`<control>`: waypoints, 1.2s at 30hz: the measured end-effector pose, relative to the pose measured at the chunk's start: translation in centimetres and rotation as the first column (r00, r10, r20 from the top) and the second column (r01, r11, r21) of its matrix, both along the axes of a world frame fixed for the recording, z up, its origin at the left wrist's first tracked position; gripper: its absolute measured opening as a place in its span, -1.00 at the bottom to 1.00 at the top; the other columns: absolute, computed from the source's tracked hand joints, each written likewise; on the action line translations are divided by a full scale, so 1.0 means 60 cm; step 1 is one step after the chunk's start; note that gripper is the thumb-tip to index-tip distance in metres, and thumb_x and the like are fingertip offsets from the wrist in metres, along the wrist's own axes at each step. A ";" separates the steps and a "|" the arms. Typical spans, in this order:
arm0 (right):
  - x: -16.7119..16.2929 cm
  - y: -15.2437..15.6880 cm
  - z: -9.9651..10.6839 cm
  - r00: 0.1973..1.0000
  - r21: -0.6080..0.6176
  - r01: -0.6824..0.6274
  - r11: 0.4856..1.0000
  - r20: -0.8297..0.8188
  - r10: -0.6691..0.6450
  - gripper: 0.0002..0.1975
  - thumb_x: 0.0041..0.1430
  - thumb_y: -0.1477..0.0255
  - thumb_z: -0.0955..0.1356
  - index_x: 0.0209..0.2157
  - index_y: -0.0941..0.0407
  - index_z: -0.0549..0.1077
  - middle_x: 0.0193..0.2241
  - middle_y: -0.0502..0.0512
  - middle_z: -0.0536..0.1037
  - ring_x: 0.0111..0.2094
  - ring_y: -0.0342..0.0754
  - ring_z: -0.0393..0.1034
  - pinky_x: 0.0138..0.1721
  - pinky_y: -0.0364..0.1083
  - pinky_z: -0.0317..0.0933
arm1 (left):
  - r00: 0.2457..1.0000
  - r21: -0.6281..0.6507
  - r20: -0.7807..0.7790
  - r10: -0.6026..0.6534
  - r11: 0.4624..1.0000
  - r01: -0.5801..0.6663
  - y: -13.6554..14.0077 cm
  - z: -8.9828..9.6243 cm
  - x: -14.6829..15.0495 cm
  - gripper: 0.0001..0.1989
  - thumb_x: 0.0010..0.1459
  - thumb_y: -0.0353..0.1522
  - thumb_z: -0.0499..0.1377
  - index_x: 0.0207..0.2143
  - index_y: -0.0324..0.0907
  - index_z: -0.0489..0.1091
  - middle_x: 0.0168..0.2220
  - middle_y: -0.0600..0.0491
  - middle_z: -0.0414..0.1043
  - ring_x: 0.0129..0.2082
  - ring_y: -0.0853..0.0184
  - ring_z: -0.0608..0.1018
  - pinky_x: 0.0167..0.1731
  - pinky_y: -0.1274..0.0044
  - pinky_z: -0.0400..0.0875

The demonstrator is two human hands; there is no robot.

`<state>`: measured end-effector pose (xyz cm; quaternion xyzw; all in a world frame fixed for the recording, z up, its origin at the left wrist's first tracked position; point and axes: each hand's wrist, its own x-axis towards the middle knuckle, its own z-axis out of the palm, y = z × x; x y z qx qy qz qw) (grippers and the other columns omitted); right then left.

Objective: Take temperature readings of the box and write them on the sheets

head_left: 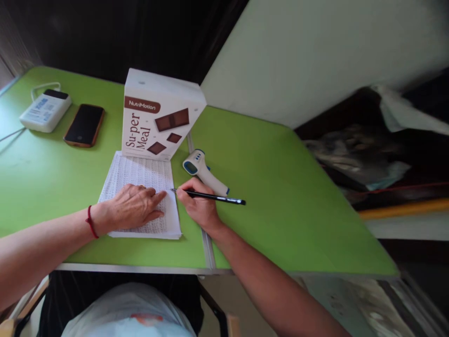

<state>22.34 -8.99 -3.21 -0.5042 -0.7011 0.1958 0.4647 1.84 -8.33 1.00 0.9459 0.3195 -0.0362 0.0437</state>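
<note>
A stack of paper sheets [171, 220] covered with dense rows of small writing lies on the green table. My left hand [135, 206] rests flat on the top sheet, fingers stretched toward its right side and covering part of the writing. Held in my right hand [199, 206] is a black pen [224, 199], its tip at the right edge of the sheet close to my left fingertips. Just beyond my right hand lies a white and blue infrared thermometer [205, 172], partly hidden by the fingers.
A white NutriMotion box [157, 117] stands upright at the far edge of the papers. Farther left are a smartphone [84, 125] and a white device with a cable [46, 110]. A metal seam [207, 248] crosses the green table [280, 210]; a cluttered shelf [403, 187] is at the right.
</note>
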 end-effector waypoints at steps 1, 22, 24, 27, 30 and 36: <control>0.000 -0.001 0.001 1.000 -0.004 0.005 1.000 -0.001 -0.005 -0.86 0.07 0.42 0.31 -0.55 0.08 0.32 -0.65 -0.11 0.38 -0.61 -0.18 0.23 -0.55 -0.18 0.15 | 1.000 0.003 0.004 -0.001 1.000 0.001 0.001 0.000 0.000 -0.57 0.34 -0.14 -0.03 0.11 -0.22 0.22 -0.29 -0.05 0.46 -0.39 0.17 0.55 -0.57 0.46 0.25; 0.001 0.009 0.005 1.000 -0.045 0.002 0.999 -0.029 -0.004 -0.82 0.11 0.39 0.31 -0.54 0.06 0.26 -0.63 -0.12 0.35 -0.59 -0.20 0.20 -0.52 -0.18 0.16 | 1.000 0.053 -0.012 -0.013 0.999 0.013 0.012 0.000 0.002 -0.54 0.35 -0.13 -0.10 0.16 -0.18 0.21 -0.32 -0.06 0.45 -0.42 0.19 0.53 -0.55 0.50 0.26; 0.001 0.009 0.004 0.999 -0.027 -0.003 1.000 -0.037 0.002 -0.83 0.10 0.40 0.30 -0.54 0.07 0.26 -0.63 -0.12 0.34 -0.59 -0.21 0.20 -0.52 -0.18 0.15 | 1.000 0.056 -0.017 -0.012 0.998 0.013 0.011 0.001 0.002 -0.54 0.35 -0.13 -0.10 0.16 -0.18 0.20 -0.32 -0.06 0.46 -0.42 0.18 0.54 -0.55 0.50 0.25; 0.001 0.009 0.005 0.999 0.010 -0.009 1.000 -0.047 0.010 -0.84 0.09 0.43 0.29 -0.55 0.07 0.26 -0.64 -0.13 0.33 -0.60 -0.22 0.19 -0.54 -0.19 0.14 | 1.000 0.059 -0.027 -0.016 0.998 0.017 0.011 0.002 0.003 -0.54 0.36 -0.13 -0.11 0.17 -0.19 0.19 -0.31 -0.06 0.46 -0.41 0.18 0.54 -0.55 0.49 0.25; 0.001 0.009 0.006 0.999 0.017 -0.020 1.000 -0.048 0.021 -0.83 0.09 0.43 0.30 -0.55 0.07 0.26 -0.64 -0.13 0.33 -0.59 -0.22 0.19 -0.53 -0.20 0.14 | 0.999 0.058 -0.043 -0.012 0.998 0.015 0.011 0.002 0.002 -0.53 0.36 -0.13 -0.11 0.18 -0.19 0.19 -0.31 -0.05 0.46 -0.42 0.18 0.54 -0.55 0.50 0.24; 0.002 0.009 0.008 1.000 -0.040 -0.001 0.999 -0.021 0.001 -0.83 0.10 0.40 0.29 -0.55 0.07 0.25 -0.64 -0.12 0.35 -0.58 -0.21 0.19 -0.52 -0.18 0.15 | 0.999 0.032 -0.033 0.003 0.999 -0.002 0.011 0.003 0.003 -0.53 0.35 -0.13 -0.08 0.18 -0.18 0.18 -0.31 -0.06 0.46 -0.40 0.19 0.53 -0.52 0.50 0.26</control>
